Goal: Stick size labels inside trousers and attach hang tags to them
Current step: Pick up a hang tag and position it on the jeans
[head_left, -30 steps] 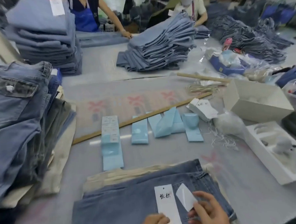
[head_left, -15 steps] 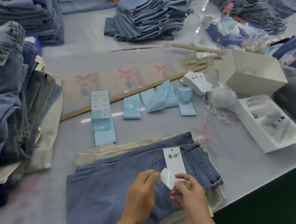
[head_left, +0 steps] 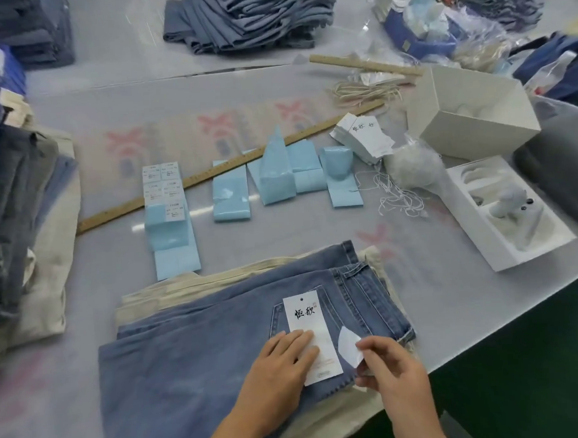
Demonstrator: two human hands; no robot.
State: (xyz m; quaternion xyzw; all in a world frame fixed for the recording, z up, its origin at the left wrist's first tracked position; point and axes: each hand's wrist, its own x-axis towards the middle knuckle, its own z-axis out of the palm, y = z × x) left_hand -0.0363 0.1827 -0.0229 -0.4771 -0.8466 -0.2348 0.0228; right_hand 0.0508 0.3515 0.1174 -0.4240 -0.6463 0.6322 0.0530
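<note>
1. Here, a folded pair of blue denim trousers (head_left: 220, 339) lies on the grey table (head_left: 452, 294), on top of cream fabric, with its waistband toward the table's near edge.
2. A long white card hang tag (head_left: 308, 321) with black characters lies flat on the trousers' back pocket.
3. The left hand (head_left: 282, 370) rests on the lower part of that tag, fingers straight and close together, pressing it down.
4. The right hand (head_left: 389, 364), just right of the tag, pinches a small white sticker (head_left: 349, 344) between thumb and forefinger, held up off the denim.
5. Beyond the trousers lie pale blue label backing strips (head_left: 229, 195), a long wooden ruler (head_left: 211, 171) and a stack of white tags (head_left: 363, 138).
</note>
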